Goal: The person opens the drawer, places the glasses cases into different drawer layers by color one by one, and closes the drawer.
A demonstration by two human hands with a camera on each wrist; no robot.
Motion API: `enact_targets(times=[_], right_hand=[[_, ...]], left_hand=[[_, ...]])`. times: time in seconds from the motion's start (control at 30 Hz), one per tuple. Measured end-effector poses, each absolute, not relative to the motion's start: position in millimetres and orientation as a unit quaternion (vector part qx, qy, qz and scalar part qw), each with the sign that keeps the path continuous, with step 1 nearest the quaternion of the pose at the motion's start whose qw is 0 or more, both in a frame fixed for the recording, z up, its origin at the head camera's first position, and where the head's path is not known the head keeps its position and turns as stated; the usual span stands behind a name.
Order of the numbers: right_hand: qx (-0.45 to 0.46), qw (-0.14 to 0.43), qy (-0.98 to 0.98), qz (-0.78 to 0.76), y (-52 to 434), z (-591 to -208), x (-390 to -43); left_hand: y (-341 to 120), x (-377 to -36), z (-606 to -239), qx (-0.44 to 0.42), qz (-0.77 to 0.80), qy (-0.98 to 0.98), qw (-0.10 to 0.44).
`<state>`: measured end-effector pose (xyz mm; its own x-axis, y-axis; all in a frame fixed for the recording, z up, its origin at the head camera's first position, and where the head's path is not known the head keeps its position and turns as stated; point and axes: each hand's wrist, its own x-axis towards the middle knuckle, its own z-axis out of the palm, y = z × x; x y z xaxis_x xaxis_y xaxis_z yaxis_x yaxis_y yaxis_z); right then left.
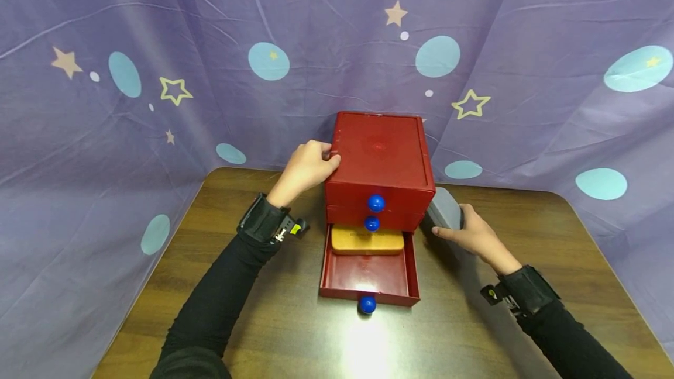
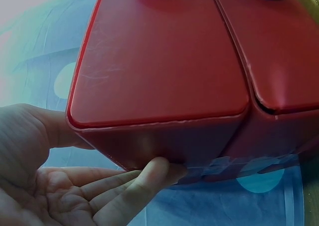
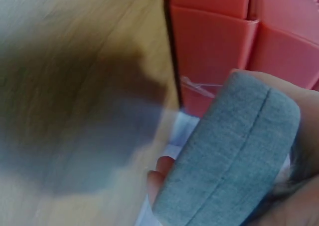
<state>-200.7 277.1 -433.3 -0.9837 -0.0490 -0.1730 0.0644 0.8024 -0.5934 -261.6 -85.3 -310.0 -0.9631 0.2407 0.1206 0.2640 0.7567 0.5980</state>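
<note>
On a wooden table (image 1: 263, 332) before a purple star-print curtain (image 1: 158, 45): small red drawer chest (image 1: 380, 162) with blue ball knobs (image 1: 376, 203), bottom drawer (image 1: 368, 276) pulled fully out, tan wooden block (image 1: 367, 241) lying at its back, partly under the chest.

Left hand (image 1: 306, 167) against the chest's upper left edge, fingers nearly straight in the left wrist view, fingertips (image 2: 158, 168) touching the red corner, nothing held (a steadying touch rather than a grip).

Right hand (image 1: 471, 231) just right of the chest, fingers and thumb curled round a grey fabric-covered case (image 1: 445, 208), seam visible along its edge (image 3: 239, 156), held off the table close to the chest's side.

Step judged in hand: bringing the case over to the open drawer, chest braced meanwhile. Next move likely calls for swinging the case left and down over the drawer's free front part, clear of the block, then loosening the fingers.
</note>
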Motion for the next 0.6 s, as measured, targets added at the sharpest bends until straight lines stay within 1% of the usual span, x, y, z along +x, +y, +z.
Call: enact_targets(times=[0.33, 0.6], right_hand=[[0.01, 0.032, 0.925, -0.38, 267.9, -414.2, -179.3], [0.014, -0.077, 0.916, -0.394, 258.8, -389.8, -165.4]], left_hand=[[-83.9, -260.5, -307.4, -0.136, -0.321, -0.937, 0.019], [-84.0, -260.0, -309.3, -0.128, -0.323, -0.938, 0.015]])
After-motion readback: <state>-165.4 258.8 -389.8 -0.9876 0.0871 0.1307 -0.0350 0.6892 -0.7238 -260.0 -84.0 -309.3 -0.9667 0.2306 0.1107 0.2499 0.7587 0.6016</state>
